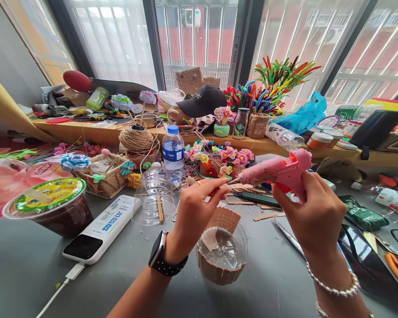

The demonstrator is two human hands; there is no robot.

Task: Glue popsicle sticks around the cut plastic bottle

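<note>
My right hand [313, 212] is closed round a pink hot glue gun [278, 171] whose nozzle points left. My left hand [199, 207], with a black watch on the wrist, pinches a small wooden stick [223, 187] right at the nozzle tip. Below both hands a cut clear plastic bottle base [223, 254] stands on the grey table [26, 269], with wooden sticks lined upright around its wall. Loose wooden sticks [265, 215] lie on the table beyond it.
A power bank [99, 229] with cable, a lidded cup [49, 207], a cut bottle top [154, 196], a water bottle [173, 152] and a twine ball [136, 140] stand at left. Scissors [288, 236] and pliers [396, 267] lie right. The window ledge holds pipe cleaners [275, 86], a cap [204, 100] and craft flowers [219, 154].
</note>
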